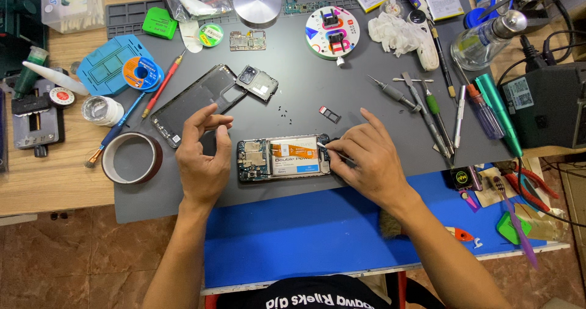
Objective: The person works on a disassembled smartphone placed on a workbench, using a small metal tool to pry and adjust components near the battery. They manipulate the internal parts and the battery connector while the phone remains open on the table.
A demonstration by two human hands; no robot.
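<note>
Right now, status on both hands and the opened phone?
Left hand open, beside the opened phone, holding nothing. Right hand pinching tweezers at its right end. Loose back cover behind, apart.

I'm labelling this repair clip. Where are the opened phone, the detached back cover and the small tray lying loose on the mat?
opened phone (284, 158), head view, on its battery.
detached back cover (194, 104), head view, on its dark inner face.
small tray (330, 114), head view, on its middle.

Under the fingers (321, 145), an opened phone (284, 158) shows glossy battery foil and bare circuit board; beyond them, matt grey rubber mat (305, 95) covers the wooden bench (49, 181).
</note>
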